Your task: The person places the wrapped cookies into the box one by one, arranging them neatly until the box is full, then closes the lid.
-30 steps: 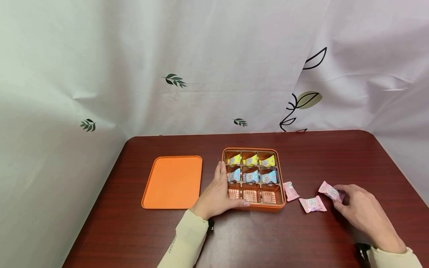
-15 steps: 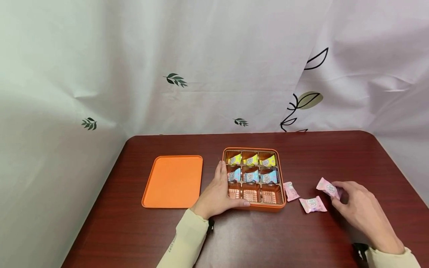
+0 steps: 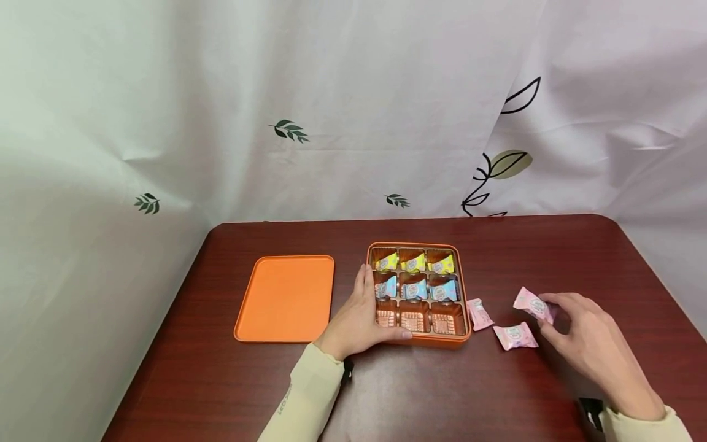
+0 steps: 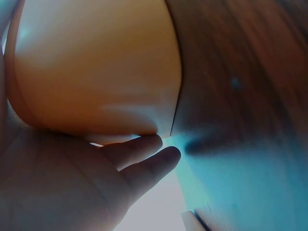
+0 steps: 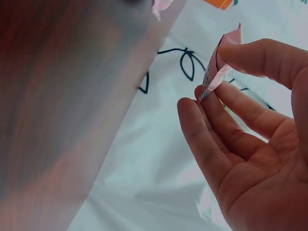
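My right hand (image 3: 596,347) pinches a pink wrapped candy (image 3: 533,304) between thumb and fingers. In the right wrist view, the same candy (image 5: 219,65) stands edge-on at the fingertips, lifted off the table. Two more pink candies lie on the tabletop: one (image 3: 479,315) against the box's right side, another (image 3: 515,336) just beside it. With straight fingers along its left side and the thumb along its front edge, my left hand (image 3: 359,319) rests on the orange box (image 3: 465,307). Yellow candies (image 3: 413,263) fill the box's back row and blue candies (image 3: 414,290) the middle row; the front compartments (image 3: 414,321) are bare.
Left of the box, an orange lid (image 3: 287,299) lies flat on the dark red-brown table (image 3: 431,399). A white curtain (image 3: 342,110) with leaf prints hangs behind the table and along both sides.
My right hand has moved a little to the left and away from me, raising the pinched pink candy slightly. The left hand and the box have stayed put.
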Action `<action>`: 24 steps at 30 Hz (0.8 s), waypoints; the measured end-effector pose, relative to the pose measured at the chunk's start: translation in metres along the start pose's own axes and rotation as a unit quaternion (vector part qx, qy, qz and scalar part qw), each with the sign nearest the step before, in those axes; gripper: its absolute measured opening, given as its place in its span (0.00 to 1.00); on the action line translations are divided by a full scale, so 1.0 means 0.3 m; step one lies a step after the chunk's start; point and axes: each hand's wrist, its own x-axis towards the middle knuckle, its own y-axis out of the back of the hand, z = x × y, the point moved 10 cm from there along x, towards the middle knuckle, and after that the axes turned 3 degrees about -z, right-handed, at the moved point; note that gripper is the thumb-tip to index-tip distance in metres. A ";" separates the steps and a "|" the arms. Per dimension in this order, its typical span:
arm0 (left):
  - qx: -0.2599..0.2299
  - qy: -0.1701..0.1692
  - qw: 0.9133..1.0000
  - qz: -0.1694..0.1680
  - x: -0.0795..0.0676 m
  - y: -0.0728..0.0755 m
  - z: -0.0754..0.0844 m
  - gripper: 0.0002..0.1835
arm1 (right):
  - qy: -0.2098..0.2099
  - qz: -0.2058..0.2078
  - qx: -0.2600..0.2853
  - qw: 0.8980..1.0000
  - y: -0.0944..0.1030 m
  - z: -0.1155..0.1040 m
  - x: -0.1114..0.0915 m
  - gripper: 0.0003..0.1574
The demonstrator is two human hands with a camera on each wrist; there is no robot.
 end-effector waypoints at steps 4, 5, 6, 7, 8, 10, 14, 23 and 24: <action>0.001 0.000 1.000 0.000 0.000 0.000 0.001 0.77 | 0.004 -0.002 0.008 1.000 0.000 -0.025 0.006 0.26; 0.001 0.000 1.000 0.000 -0.001 -0.001 0.001 0.77 | 0.006 -0.003 0.009 1.000 0.000 -0.030 0.008 0.26; 0.001 -0.001 1.000 0.000 0.000 -0.001 0.001 0.78 | 0.009 0.000 0.012 1.000 0.000 -0.036 0.008 0.26; 0.001 -0.002 1.000 0.000 0.000 -0.001 0.002 0.78 | 0.012 0.002 0.015 1.000 0.001 -0.042 0.009 0.26; 0.002 -0.002 1.000 0.001 -0.001 0.000 0.003 0.78 | 0.016 0.004 0.017 1.000 0.001 -0.047 0.009 0.27; 0.002 -0.003 1.000 0.002 -0.001 0.001 0.003 0.79 | 0.022 0.008 0.019 1.000 0.000 -0.055 0.011 0.28; 0.002 -0.004 1.000 0.005 -0.001 0.003 0.003 0.79 | 0.034 0.015 0.022 0.999 -0.005 -0.074 0.014 0.29; 0.001 -0.001 1.000 0.001 0.000 -0.001 0.002 0.79 | 0.065 0.024 0.027 0.997 -0.021 -0.137 0.023 0.28; 0.000 -0.001 1.000 0.001 0.001 -0.001 0.001 0.79 | 0.067 0.024 0.029 0.997 -0.023 -0.142 0.024 0.28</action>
